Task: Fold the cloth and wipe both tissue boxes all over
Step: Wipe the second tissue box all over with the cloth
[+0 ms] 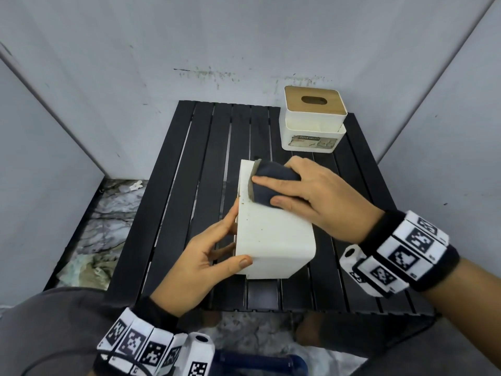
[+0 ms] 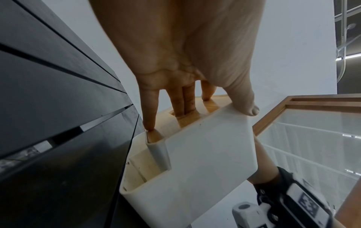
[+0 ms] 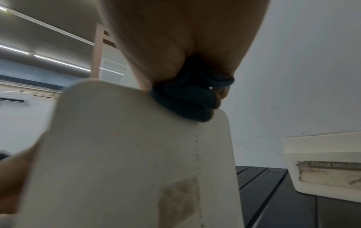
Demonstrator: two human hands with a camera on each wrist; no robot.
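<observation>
Left hand [image 1: 200,261] steadies tipped tissue box [image 1: 273,237]; right hand [image 1: 322,196] presses cloth [image 1: 271,183].

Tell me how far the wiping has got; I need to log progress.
Done: the cloth is folded into a pad. In hand: the right hand rubs it on the tipped-over box, steadied by the left hand. Left: that box's other faces and the upright box behind, untouched now.

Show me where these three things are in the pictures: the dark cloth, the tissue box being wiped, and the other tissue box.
dark cloth [image 1: 273,185], head view, its folded top.
tissue box being wiped [image 1: 273,234], head view, its upward white face.
other tissue box [image 1: 314,101], head view, its wooden lid.
</observation>
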